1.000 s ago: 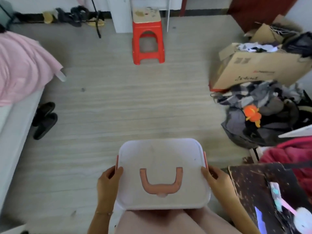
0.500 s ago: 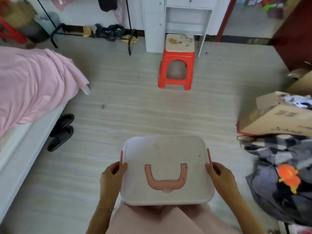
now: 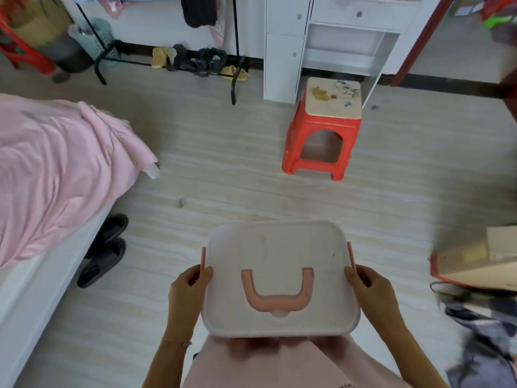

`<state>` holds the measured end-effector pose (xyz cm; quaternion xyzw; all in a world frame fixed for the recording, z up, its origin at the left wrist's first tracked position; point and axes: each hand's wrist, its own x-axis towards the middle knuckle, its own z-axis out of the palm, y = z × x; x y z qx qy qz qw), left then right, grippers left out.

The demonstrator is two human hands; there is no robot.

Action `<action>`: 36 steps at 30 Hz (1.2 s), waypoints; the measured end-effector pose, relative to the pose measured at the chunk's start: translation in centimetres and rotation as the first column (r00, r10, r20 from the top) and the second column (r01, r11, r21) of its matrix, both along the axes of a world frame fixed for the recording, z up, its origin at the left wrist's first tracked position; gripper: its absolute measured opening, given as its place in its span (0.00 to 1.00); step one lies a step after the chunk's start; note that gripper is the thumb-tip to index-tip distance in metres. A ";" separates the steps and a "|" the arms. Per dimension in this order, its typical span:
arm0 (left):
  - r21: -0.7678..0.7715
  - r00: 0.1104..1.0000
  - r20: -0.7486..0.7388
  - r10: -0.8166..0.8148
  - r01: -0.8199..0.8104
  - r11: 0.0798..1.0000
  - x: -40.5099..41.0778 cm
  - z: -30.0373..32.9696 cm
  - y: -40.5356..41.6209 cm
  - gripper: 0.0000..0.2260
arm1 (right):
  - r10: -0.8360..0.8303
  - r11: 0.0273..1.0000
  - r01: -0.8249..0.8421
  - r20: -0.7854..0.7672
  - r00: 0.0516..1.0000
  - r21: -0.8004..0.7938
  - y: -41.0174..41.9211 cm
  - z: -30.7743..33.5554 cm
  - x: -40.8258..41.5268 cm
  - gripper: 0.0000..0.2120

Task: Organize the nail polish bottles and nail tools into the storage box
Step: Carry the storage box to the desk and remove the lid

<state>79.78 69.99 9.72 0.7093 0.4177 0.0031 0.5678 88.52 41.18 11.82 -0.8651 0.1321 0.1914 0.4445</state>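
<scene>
Lidded white storage box point(image 3: 279, 259) on lap, left hand point(image 3: 187, 292) gripping its nine o'clock edge, right hand point(image 3: 370, 291) gripping three o'clock, red stool point(image 3: 321, 133) at twelve.

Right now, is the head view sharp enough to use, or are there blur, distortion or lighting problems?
Head view: the storage box and both hands, left hand and right hand, are reasonably sharp; the right edge, around the cardboard box and clothes pile, is smeared. Wide-angle bending tilts the white cabinet. Lighting is soft and even, without glare on the lid.
</scene>
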 end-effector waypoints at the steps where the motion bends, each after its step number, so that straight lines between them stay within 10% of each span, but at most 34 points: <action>1: 0.016 1.000 -0.005 -0.019 0.019 1.000 2.4 0.1 1.4 0.04 | -0.006 1.000 0.006 0.003 1.000 -0.002 1.2 0.2 2.1 0.06; 36: 0.002 0.996 -0.051 0.070 -0.070 0.998 64.1 0.5 22.7 0.06 | 0.081 0.996 -0.081 0.000 0.997 -0.048 22.9 0.2 64.3 0.05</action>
